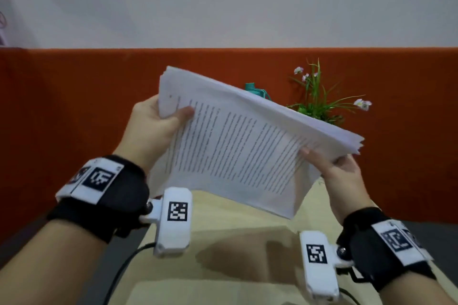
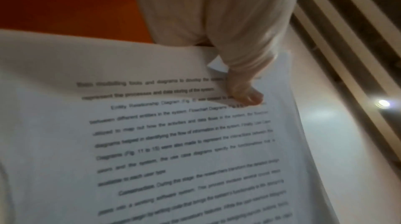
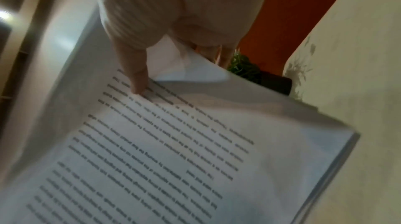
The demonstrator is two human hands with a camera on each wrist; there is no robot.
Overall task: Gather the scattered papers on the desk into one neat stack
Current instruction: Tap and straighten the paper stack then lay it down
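Observation:
A thick stack of printed white papers (image 1: 238, 141) is held in the air above the light wooden desk (image 1: 235, 255), tilted with its far edge up. My left hand (image 1: 158, 119) grips the stack's upper left end, thumb on the top page. My right hand (image 1: 334, 168) grips the right end, thumb on top, fingers underneath. In the left wrist view the papers (image 2: 173, 142) fill the frame with my thumb (image 2: 245, 93) pressing the text. The right wrist view shows the stack (image 3: 173, 150) with slightly fanned edges and my thumb (image 3: 134, 76) on it.
An orange partition (image 1: 74, 106) runs behind the desk. A potted plant with small pink flowers (image 1: 319, 96) and a teal object (image 1: 255, 90) stand behind the stack. A black cable (image 1: 124, 272) hangs at the desk's left edge.

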